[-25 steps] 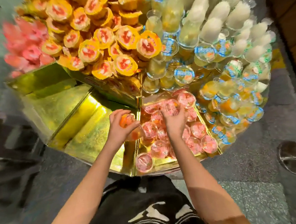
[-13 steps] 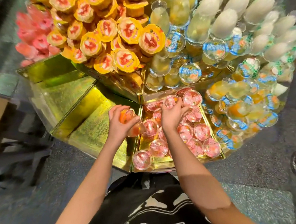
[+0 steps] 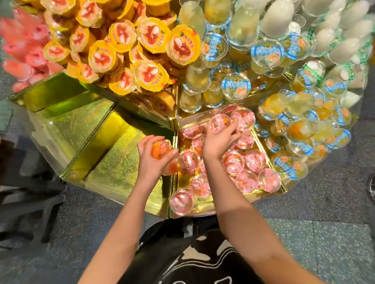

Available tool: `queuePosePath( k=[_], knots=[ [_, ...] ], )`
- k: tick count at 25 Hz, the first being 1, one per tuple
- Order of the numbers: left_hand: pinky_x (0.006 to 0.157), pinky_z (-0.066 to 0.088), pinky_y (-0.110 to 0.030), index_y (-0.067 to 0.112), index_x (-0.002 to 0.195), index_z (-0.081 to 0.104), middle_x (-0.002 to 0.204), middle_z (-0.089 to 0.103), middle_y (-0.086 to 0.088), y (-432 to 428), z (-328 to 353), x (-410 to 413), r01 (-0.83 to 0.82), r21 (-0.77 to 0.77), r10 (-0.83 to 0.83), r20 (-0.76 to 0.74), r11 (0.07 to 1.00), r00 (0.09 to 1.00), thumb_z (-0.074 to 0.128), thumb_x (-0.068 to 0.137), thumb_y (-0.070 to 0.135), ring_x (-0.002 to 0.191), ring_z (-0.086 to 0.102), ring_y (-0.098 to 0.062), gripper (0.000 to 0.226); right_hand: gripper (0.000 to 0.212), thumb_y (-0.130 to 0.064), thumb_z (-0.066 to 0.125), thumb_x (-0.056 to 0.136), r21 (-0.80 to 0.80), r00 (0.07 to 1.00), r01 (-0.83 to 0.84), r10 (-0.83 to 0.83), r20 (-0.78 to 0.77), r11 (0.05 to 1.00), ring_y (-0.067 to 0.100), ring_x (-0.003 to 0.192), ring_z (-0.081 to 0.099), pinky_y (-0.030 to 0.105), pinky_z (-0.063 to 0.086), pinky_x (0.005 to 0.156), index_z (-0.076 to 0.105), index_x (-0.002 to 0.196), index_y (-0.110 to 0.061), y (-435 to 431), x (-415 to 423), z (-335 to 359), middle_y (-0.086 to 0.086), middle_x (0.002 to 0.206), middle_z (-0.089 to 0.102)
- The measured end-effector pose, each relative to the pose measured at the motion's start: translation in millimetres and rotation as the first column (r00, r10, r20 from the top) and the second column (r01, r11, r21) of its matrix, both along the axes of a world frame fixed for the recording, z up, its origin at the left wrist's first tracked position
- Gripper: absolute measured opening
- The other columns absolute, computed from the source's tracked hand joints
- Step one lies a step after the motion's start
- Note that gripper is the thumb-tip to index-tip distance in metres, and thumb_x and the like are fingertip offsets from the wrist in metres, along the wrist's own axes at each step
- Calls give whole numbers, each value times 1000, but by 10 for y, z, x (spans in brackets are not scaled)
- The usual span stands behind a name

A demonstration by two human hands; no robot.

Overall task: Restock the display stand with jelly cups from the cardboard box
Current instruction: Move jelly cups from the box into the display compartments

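Left hand [image 3: 153,164]: curled round an orange cup [image 3: 164,153], thumb on top, fingers beneath; poised over the divider [image 3: 175,182].
Right hand [image 3: 218,140]: pinching a pink cup [image 3: 219,123] at its rim, at the far end of the pink bay [image 3: 211,207].
Stock: other pink-lidded cups lying lid-up in loose rows across that bay; one corner cup [image 3: 182,202] alone at the near-left, apart from the rest.
Empty bay [image 3: 116,160]: bare gold floor, just left of the divider.
Box: not clearly in view.
Key relation: orange cup tilted, long axis running from far-left down to near-right, mouth end toward the pink bay; open floor lies just right of and below the left hand, between the divider and the nearest row. Left hand nearer that gap; right hand further in, at the back.
Step, as judged: seating the pink cup at the back row while the orange one waits.
Progress, as judged: pink bay partly filled, near-left floor bare.
Next move, likely: turning the orange cup lid-up, then a short drop to the right.
Risk: knocking the nearest cup sideways, or the cup rolling on its round wall.
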State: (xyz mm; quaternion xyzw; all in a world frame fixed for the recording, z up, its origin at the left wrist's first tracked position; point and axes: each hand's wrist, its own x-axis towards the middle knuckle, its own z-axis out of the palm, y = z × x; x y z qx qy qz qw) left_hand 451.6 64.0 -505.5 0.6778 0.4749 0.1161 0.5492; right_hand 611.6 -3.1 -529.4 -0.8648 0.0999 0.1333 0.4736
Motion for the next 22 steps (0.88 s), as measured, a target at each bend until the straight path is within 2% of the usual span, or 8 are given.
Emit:
queuePosePath(
  k=[6, 8, 11, 13, 14, 16, 17, 22],
  knots=[
    [106, 39, -33, 34, 118, 55, 131, 31, 7, 28, 4, 45, 7, -8, -7, 23, 1000, 1000, 81, 78, 29, 123, 39, -14, 47, 96, -9, 78, 80, -23, 1000, -1, 0, -21, 1000, 28, 120, 41, 23, 27, 84, 19, 154, -23, 29, 69, 1, 14, 135, 35],
    [107, 38, -33, 32, 118, 56, 131, 32, 6, 14, -3, 71, 20, -9, -19, 34, 1000, 999, 81, 78, 29, 124, 39, -14, 48, 100, -15, 79, 80, -31, 997, -53, 52, -51, 998, 30, 121, 40, 24, 28, 85, 14, 155, -23, 3, 62, 50, 16, 135, 35],
    [106, 37, -29, 30, 120, 56, 132, 32, 4, -21, 3, 133, 46, -10, -46, 48, 999, 998, 80, 79, 28, 124, 38, -13, 48, 99, -38, 73, 86, -24, 982, -161, 158, -109, 987, 37, 128, 39, 39, 39, 95, 5, 156, -22, -128, -15, 146, 22, 144, 30],
    [104, 35, -25, 27, 122, 56, 134, 32, 2, -37, 14, 190, 59, -8, -59, 60, 998, 996, 80, 79, 27, 125, 38, -13, 49, 82, -47, 61, 92, 15, 955, -270, 269, -120, 963, 31, 129, 44, 37, 44, 96, 16, 154, -20, -335, -139, 213, 17, 149, 34],
    [104, 35, -24, 26, 122, 56, 134, 32, 0, -52, 27, 221, 70, -7, -70, 64, 997, 995, 80, 79, 26, 125, 38, -13, 49, 70, -47, 58, 94, 64, 940, -320, 326, -103, 945, 21, 122, 52, 27, 46, 91, 28, 151, -20, -471, -209, 244, 11, 146, 43],
    [106, 34, -23, 26, 121, 56, 134, 32, -1, -81, 30, 282, 99, -10, -98, 77, 995, 992, 79, 80, 25, 125, 38, -12, 47, 54, -43, 57, 96, 167, 924, -364, 378, -62, 916, 4, 108, 58, 10, 46, 80, 44, 143, -22, -729, -299, 287, 0, 135, 55],
    [107, 34, -24, 26, 121, 56, 134, 33, -1, -99, 23, 313, 120, -17, -119, 82, 993, 990, 79, 80, 26, 126, 38, -12, 46, 52, -42, 59, 95, 222, 919, -365, 388, -68, 904, 1, 109, 58, 9, 46, 79, 45, 142, -24, -834, -311, 313, -5, 136, 55],
    [118, 29, -32, 17, 125, 59, 135, 40, -6, -225, 2, 481, 235, -51, -224, 157, 971, 962, 49, 102, 25, 127, 41, -8, 26, 67, -12, 76, 83, 498, 697, -560, 701, -147, 662, 7, 123, 54, 24, 49, 99, 45, 138, -36, -1015, -182, 518, -10, 144, 46]
  ],
)
